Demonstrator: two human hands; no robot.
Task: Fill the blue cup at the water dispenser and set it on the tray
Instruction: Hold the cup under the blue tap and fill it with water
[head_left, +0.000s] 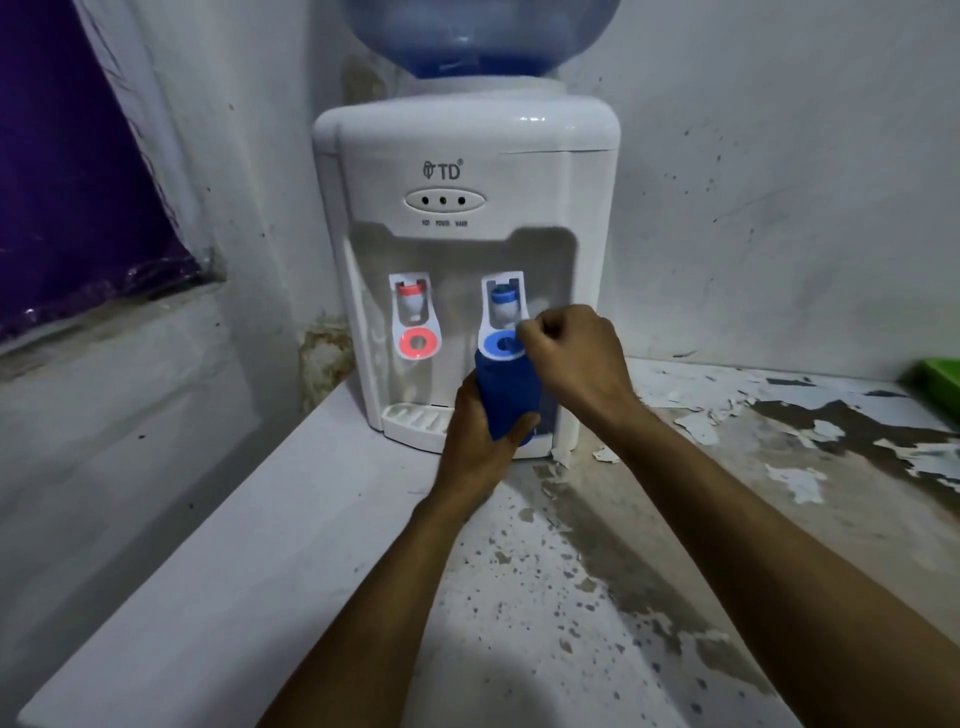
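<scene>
Blue cup sits tucked under the dispenser's blue tap, left hand with fingers wrapped round it to catch the flow, while the right hand, fingers curled, works the blue lever.

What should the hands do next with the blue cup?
Probably press the blue tap lever with the right hand, already on it, while the left hand holds the blue cup right under that spout. No water is visibly flowing.
</scene>
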